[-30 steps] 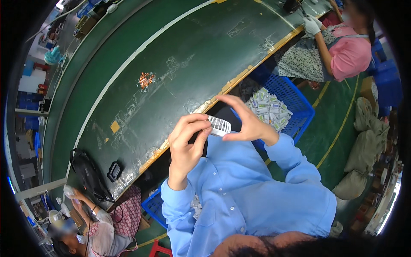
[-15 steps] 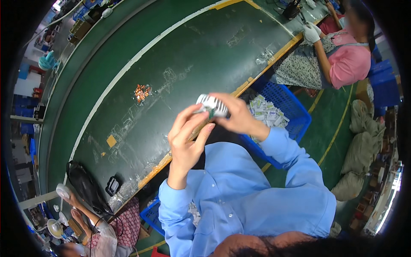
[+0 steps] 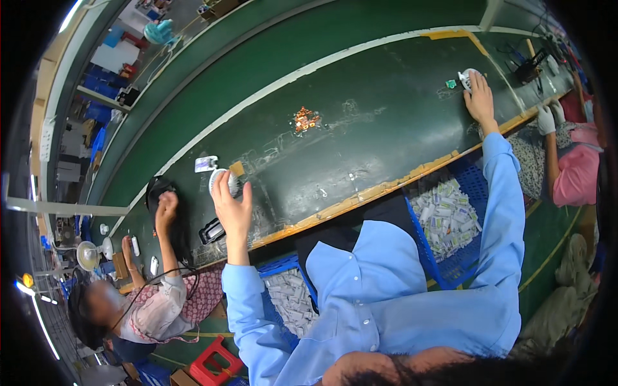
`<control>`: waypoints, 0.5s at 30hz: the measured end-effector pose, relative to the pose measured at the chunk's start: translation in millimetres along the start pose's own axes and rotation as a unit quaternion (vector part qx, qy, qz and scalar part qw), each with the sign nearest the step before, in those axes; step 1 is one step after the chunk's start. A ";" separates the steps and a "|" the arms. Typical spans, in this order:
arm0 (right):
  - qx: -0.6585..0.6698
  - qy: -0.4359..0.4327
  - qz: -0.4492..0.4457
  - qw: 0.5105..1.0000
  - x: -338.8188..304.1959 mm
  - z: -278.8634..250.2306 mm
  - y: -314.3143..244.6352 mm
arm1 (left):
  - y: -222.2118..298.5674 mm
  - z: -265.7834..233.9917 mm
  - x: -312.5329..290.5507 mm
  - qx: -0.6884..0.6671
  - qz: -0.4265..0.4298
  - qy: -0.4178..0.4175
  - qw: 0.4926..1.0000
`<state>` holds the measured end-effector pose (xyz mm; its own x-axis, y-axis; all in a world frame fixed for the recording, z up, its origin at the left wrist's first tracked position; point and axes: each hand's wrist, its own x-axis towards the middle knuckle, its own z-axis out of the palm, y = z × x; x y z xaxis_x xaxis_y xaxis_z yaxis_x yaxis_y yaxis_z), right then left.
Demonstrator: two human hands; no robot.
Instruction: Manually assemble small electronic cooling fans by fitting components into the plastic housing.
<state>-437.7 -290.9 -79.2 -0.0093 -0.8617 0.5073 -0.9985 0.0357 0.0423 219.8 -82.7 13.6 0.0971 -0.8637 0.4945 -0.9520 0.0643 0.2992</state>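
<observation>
My arms are spread wide over the green workbench [image 3: 399, 128]. On the left, my left hand [image 3: 232, 209] has its fingers curved over a white, round, ribbed part [image 3: 217, 179], with the thumb apart on the other side. Just beyond it lies a small white and purple rectangular piece [image 3: 206, 164]. Far to the right, my right hand [image 3: 479, 100] closes its fingers over another white round part [image 3: 468, 78] resting on the bench. Beside that part is a small green piece [image 3: 451, 84], perhaps a circuit board. My palms hide the undersides of both parts.
Small copper-coloured pieces [image 3: 306, 120] are heaped mid-bench. A black tray [image 3: 211, 231] and a black bag [image 3: 180, 235] lie on the left. Blue crates [image 3: 458, 278] of white packets stand below the bench edge. Co-workers sit on both sides; a red stool [image 3: 215, 363] stands lower left.
My hands, together on a white striped part before, have moved apart, left hand leftward and right hand far rightward. A white and purple piece now shows on the left; the view has shifted.
</observation>
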 end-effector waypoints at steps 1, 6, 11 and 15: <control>-0.021 0.002 0.037 0.999 2.8 -1.2 -10.2 | -11.7 -2.9 1.0 0.040 -0.006 0.001 0.999; 0.188 0.130 -0.051 0.972 -18.3 -44.1 -129.4 | -63.2 11.0 15.1 0.133 -0.150 -0.082 0.976; 0.392 0.035 -0.161 0.905 -105.9 -116.5 -240.0 | -62.1 27.0 26.0 0.066 -0.217 -0.138 0.964; 0.484 -0.058 -0.128 0.864 -165.1 -162.1 -256.1 | 25.8 -20.5 40.8 -0.108 -0.085 -0.089 0.987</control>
<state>-171.6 -75.7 -34.2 0.2696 -0.8257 0.4955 -0.5458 -0.5550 -0.6278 205.1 -106.0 58.2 0.1804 -0.9437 0.2771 -0.8404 -0.0015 0.5419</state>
